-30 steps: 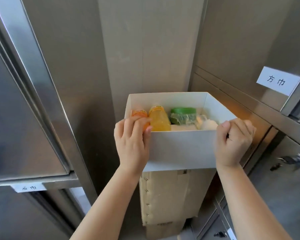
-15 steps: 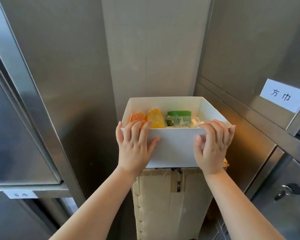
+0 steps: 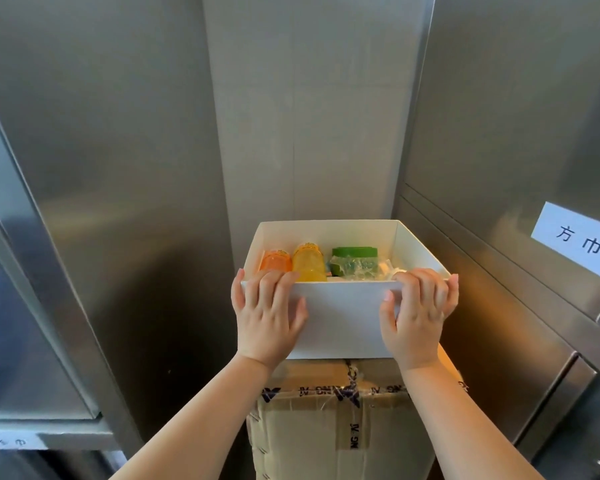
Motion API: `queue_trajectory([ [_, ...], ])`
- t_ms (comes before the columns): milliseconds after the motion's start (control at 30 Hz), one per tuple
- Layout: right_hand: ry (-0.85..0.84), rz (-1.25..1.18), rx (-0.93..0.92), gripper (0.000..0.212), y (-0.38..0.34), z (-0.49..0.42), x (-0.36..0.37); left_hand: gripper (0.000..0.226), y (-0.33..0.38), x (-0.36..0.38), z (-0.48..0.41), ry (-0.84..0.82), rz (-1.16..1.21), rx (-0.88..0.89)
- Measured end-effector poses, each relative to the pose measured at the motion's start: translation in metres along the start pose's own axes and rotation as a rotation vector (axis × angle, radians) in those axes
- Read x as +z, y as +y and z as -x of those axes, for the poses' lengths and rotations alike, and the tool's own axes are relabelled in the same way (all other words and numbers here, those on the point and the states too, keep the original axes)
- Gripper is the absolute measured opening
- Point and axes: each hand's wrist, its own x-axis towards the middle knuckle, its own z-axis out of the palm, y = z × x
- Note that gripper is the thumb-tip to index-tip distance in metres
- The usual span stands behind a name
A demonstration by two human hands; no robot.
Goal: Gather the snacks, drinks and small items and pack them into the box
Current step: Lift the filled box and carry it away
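Your left hand [image 3: 267,313] and right hand [image 3: 418,313] both grasp the near rim of the white box [image 3: 343,320], fingers hooked inside. It rests on a taped cardboard carton [image 3: 326,427], straight ahead, equally near both hands. Its front wall hides the bases of the orange bottle [image 3: 276,260], yellow bottle [image 3: 309,264] and green-lidded jar [image 3: 354,261]; the pale items beside the jar are indistinct.

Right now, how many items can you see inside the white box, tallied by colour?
Inside the white box:
Orange bottle: 1
Yellow bottle: 1
Green-lidded tub: 1
Pale wrapped pieces at the right: count unclear
Total clearly seen: 3
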Motion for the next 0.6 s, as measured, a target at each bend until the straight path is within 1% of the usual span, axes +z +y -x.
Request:
queue_trajectory([
  [200, 0.008, -0.009, 0.014, 0.024, 0.008, -0.009, 0.023, 0.031, -0.005, 0.02, -0.011, -0.035, 0.004, -0.004],
  [367, 0.0, -0.017, 0.042, 0.021, 0.014, -0.017, 0.048, 0.031, -0.013, 0.044, -0.022, -0.079, -0.016, -0.027],
  [467, -0.01, -0.027, 0.055, 0.024, 0.02, -0.023, 0.065, 0.032, -0.018, 0.064, -0.03, -0.07, -0.026, -0.023],
  [600, -0.034, -0.027, 0.076, 0.019, 0.028, -0.03, 0.09, 0.032, -0.027, 0.091, -0.041, -0.052, -0.011, -0.009],
])
